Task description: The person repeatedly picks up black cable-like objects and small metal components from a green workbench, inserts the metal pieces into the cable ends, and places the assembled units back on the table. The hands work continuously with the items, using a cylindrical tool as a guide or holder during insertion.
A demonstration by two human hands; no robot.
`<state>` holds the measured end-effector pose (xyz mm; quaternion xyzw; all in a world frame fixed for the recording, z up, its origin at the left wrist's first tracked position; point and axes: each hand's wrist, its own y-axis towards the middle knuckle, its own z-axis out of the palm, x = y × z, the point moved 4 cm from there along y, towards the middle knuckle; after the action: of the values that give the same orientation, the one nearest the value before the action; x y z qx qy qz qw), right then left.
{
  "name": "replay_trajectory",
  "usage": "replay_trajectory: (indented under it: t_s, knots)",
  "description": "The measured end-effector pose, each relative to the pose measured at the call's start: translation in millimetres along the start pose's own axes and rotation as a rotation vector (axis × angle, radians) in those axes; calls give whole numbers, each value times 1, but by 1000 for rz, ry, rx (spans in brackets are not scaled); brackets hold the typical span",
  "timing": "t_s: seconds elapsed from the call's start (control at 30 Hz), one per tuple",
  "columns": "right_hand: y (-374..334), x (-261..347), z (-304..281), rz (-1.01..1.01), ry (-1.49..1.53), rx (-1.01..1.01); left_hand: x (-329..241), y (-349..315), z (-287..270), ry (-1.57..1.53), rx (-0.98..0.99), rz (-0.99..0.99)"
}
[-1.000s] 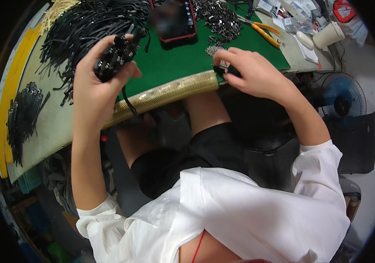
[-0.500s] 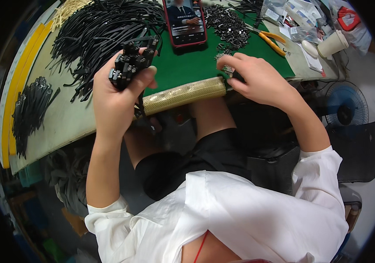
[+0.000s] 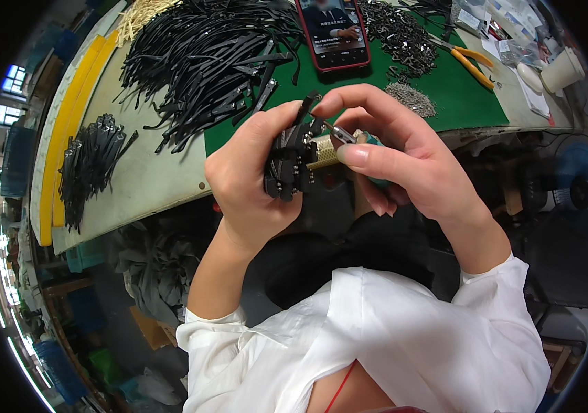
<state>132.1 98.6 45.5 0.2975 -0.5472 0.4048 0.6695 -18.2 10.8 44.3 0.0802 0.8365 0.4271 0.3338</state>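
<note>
My left hand (image 3: pixel 246 175) is closed around a bundle of black eyeglass temples (image 3: pixel 287 165), their ends facing right with small bright metal bits on them. In my right hand (image 3: pixel 424 155), between thumb and fingers, is a slim screwdriver (image 3: pixel 342 135) with a metal shaft. Its greenish handle is partly hidden in the palm. The tool's tip points left, close to the ends of the bundle. My right index fingertip reaches a black piece at the top of the bundle; whether it grips that piece, I cannot tell.
A green mat (image 3: pixel 469 103) carries a phone (image 3: pixel 335 34), a heap of small black parts (image 3: pixel 404 38), a pile of tiny silver pieces (image 3: pixel 411 100) and orange-handled pliers (image 3: pixel 473 65). More black temples (image 3: pixel 204 55) cover the table's left. A white cup (image 3: pixel 562 71) stands right.
Both hands have come together over the table's front edge. My right hand has moved left from beside the silver pile, and the bundle has turned its ends rightward. The view has shifted too.
</note>
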Motion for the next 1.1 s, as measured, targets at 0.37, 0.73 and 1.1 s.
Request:
replay_trajectory:
  t_s: [0.37, 0.73, 1.1]
  knots:
    - [-7, 2, 3, -41, 15, -12, -3, -2, 5, 65, 10, 88]
    - [1, -17, 5, -503, -778, -304, 9, -5, 3, 213, 163, 145]
    - [-6, -33, -17, -282, -957, -307, 87, 64, 3, 546, 199, -39]
